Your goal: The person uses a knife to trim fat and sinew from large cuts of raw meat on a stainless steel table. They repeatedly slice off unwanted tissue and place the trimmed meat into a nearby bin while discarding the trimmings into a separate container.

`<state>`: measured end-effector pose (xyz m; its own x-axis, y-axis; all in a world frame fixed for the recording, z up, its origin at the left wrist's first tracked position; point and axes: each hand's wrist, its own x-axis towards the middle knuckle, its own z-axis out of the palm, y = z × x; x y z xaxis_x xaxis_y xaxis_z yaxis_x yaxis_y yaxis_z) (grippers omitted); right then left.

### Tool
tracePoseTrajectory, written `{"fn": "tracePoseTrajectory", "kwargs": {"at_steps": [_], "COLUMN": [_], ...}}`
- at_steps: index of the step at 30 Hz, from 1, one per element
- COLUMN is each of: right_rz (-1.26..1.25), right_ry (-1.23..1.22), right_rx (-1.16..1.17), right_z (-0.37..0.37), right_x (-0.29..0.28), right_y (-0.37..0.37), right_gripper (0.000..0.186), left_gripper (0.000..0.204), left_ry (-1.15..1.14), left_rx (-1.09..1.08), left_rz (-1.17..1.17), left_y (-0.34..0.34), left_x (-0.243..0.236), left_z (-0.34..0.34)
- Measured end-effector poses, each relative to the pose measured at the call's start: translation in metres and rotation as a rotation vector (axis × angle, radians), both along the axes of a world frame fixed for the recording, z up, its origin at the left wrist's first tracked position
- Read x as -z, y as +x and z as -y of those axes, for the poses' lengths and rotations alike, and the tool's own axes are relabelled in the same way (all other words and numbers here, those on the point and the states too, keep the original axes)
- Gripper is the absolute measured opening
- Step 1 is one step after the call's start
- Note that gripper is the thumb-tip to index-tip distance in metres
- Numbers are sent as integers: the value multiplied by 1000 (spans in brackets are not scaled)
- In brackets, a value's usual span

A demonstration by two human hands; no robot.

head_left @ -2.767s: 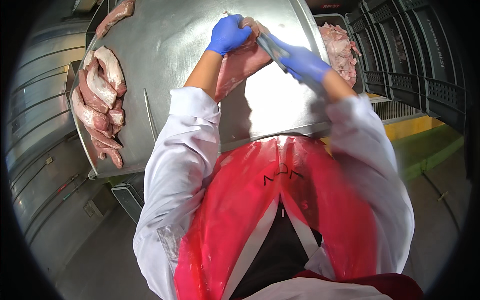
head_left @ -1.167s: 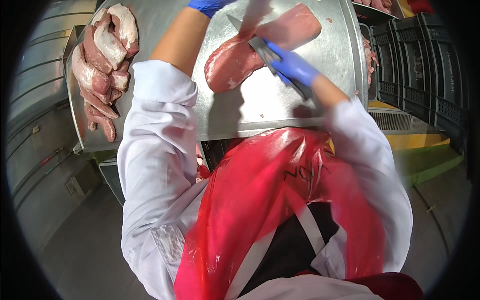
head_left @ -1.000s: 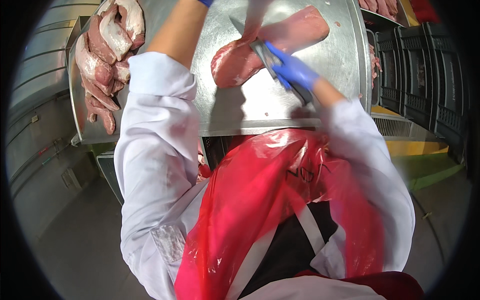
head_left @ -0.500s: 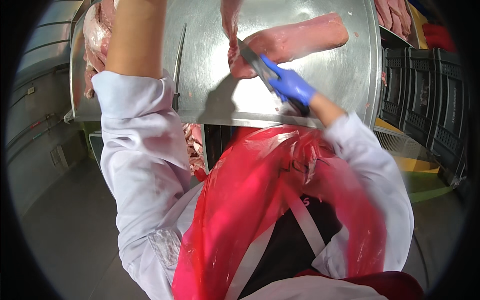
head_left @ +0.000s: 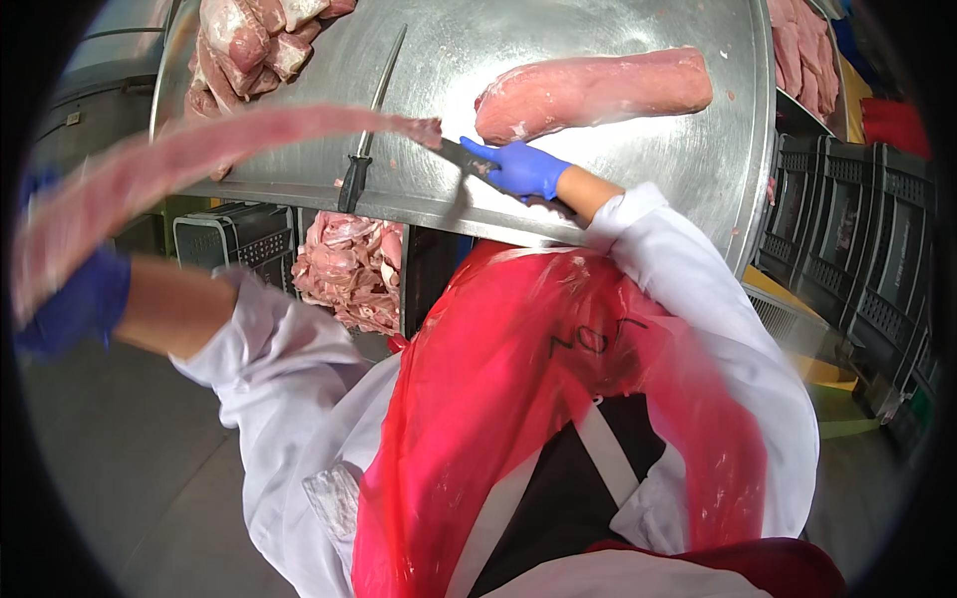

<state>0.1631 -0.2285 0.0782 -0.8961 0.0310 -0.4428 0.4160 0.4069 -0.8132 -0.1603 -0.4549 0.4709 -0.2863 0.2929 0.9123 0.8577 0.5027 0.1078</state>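
Note:
My right hand [head_left: 528, 169], in a blue glove, is closed round a knife [head_left: 461, 157] above the steel table's near part, index finger stretched along it. Far out at the left, beyond the table's edge, my left hand [head_left: 75, 304], also blue-gloved and blurred, grips one end of a long strip of meat [head_left: 169, 149]. The strip arcs through the air to the right; its ragged other end is by the knife blade. A long trimmed piece of meat [head_left: 593, 92] lies on the table, just beyond my right hand.
A sharpening steel [head_left: 356, 169] with a black handle lies on the steel table [head_left: 429, 60]. Cuts of meat [head_left: 244, 50] are heaped at its far left. Below the near edge stands a crate of meat trimmings [head_left: 349, 274]. Dark crates [head_left: 837, 199] are stacked at right.
My left hand has swung from the far side down to the left, drawing the meat strip away from the large piece. The knife has come off that piece, moving slightly left.

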Motion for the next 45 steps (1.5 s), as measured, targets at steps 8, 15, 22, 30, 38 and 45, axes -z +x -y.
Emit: {"fn": "tracePoseTrajectory", "kwargs": {"at_steps": [8,15,22,30,38,45], "right_rz": [-280,-153,-146,123,-216,91], "right_ry": [-281,302,397,782,363,889], "right_rx": [613,617,678,769,964,149], "right_z": [-111,-261,-261,-152,-79,-158], "right_x": [25,22,58,24,21,-28], "right_y": [115,91,107,158,189,26], "right_gripper": [68,68,73,74,76,64], "left_gripper": [20,10,57,31,19,18], "left_ry": [394,426,-643,-109,-95,72], "left_rx": [46,129,-609,-6,292,272], "left_rz": [572,1295,541,1382,1399,1432], "left_y": [93,47,59,235,224,208], "left_x": [62,258,386,482,514,502], "left_z": [190,302,200,-160,-217,-163]}}
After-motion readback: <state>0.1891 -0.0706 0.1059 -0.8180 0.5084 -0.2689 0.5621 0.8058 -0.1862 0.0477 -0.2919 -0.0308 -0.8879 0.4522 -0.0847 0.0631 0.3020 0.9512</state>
